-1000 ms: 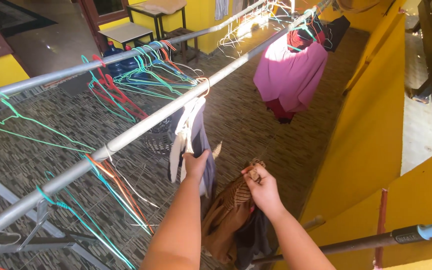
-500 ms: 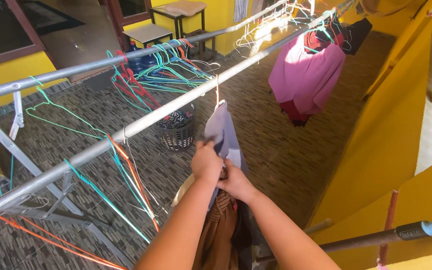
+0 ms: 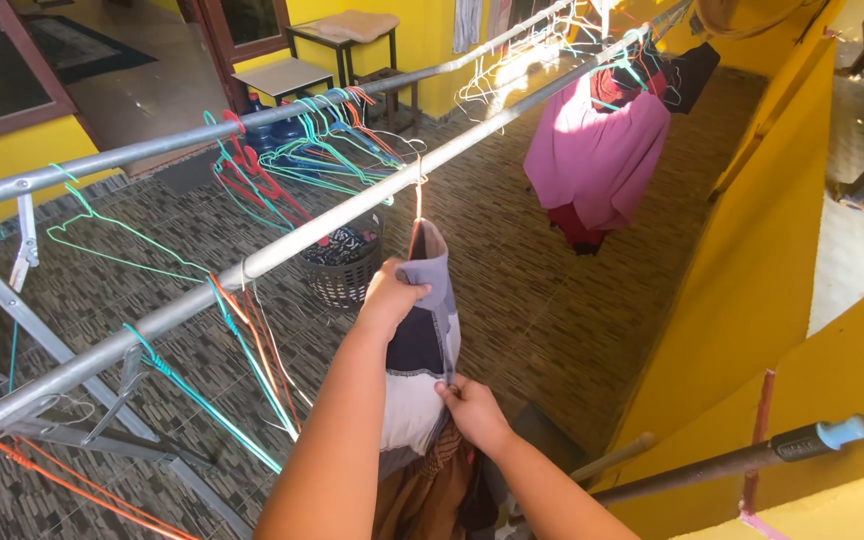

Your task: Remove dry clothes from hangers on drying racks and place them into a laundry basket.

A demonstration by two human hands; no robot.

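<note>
A grey, navy and white garment (image 3: pixel 422 340) hangs from a wire hanger hooked on the near metal rail (image 3: pixel 282 248) of a drying rack. My left hand (image 3: pixel 388 294) grips the garment's upper left edge near the hanger. My right hand (image 3: pixel 472 410) pinches its lower right edge. A brown cloth (image 3: pixel 430 492) and a dark cloth hang bunched under my right forearm; what holds them is hidden.
Empty coloured wire hangers (image 3: pixel 292 150) crowd both rails. A dark basket (image 3: pixel 344 268) with clothes stands on the patterned tile floor. A pink garment (image 3: pixel 592 150) hangs further along the rail. A yellow wall (image 3: pixel 762 240) runs on the right, with a grey pole (image 3: pixel 742 460) leaning there.
My left hand rose from the garment's lower part to its top by the hanger. My right hand let the brown cloth's top go and took the garment's lower edge. The garment now hangs spread.
</note>
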